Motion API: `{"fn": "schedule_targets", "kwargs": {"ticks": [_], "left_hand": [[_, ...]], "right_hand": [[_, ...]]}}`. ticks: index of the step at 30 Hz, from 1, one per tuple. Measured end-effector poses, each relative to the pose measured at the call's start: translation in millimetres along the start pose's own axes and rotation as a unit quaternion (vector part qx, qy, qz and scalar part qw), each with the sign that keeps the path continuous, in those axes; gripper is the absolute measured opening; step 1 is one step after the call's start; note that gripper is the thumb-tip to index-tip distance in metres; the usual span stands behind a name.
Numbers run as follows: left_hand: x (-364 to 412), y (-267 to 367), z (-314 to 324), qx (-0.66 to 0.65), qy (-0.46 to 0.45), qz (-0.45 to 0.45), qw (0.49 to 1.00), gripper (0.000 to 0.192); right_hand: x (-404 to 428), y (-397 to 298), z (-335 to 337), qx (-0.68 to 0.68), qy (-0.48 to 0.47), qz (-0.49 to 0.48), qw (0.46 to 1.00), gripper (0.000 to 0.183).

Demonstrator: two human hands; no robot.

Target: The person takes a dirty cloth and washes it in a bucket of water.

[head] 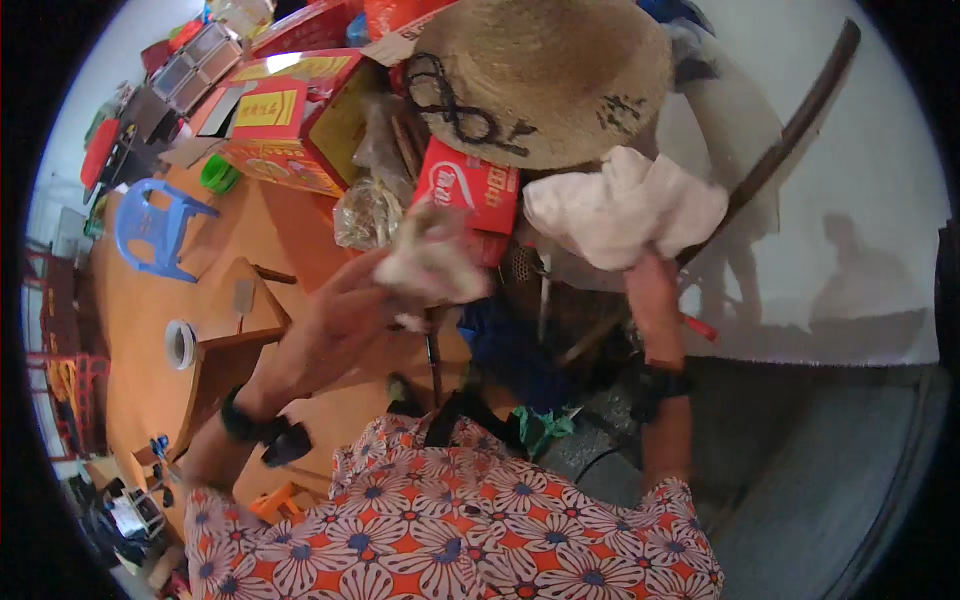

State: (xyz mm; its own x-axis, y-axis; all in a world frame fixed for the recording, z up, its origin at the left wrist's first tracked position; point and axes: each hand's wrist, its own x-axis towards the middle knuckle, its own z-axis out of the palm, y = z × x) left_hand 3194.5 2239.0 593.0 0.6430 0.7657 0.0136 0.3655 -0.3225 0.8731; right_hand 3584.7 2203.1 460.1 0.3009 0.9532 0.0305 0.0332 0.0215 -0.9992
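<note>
My left hand [346, 304] grips a small crumpled whitish cloth [433, 262], blurred by motion, in front of the red boxes. A larger pale pink cloth [622, 206] is bunched over my right hand [654, 281], whose fingers it mostly hides. Just beyond both cloths, a wide-brimmed straw hat [547, 82] with dark markings rests on top of the pile. Below the hat's brim sits a red printed carton [476, 187], close to the left cloth. Dark wristbands circle both my wrists.
A large red and yellow box [292, 127] and a clear plastic bag [367, 214] lie at the left. A long dark curved pole [795, 135] leans along the white wall [862, 300]. A blue plastic chair [154, 229] and a wooden stool [247, 307] stand on the orange floor.
</note>
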Motion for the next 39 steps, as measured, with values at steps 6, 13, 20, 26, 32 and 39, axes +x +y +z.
{"fn": "schedule_targets", "kwargs": {"ticks": [6,13,20,26,32,39], "left_hand": [[-145.6,-84.5,-40.1,-0.034,0.262,-0.227,0.937,0.028],[-366.2,-137.1,-19.3,-0.023,0.456,-0.436,0.776,0.035],[-416.3,-146.6,-3.7,-0.143,0.531,-0.407,0.73,0.024],[-531.2,-223.0,57.0,-0.132,0.593,-0.485,0.629,0.019],[-587.7,-211.5,92.8,-0.037,0.595,-0.57,0.565,0.021],[-655.1,-209.4,134.6,-0.091,0.601,-0.666,0.432,0.02]], "right_hand": [[88.2,66.8,38.2,0.18,-0.102,-0.004,0.978,0.037],[155.4,48.6,72.2,-0.543,0.036,-0.01,0.839,0.036],[175.5,104.8,9.1,-0.519,0.064,-0.139,0.841,0.031],[164.2,87.8,51.3,-0.581,0.069,-0.113,0.803,0.03],[153.3,75.3,88.7,-0.616,0.069,-0.149,0.77,0.029],[101.8,61.5,192.4,-0.602,-0.011,-0.211,0.77,0.028]]}}
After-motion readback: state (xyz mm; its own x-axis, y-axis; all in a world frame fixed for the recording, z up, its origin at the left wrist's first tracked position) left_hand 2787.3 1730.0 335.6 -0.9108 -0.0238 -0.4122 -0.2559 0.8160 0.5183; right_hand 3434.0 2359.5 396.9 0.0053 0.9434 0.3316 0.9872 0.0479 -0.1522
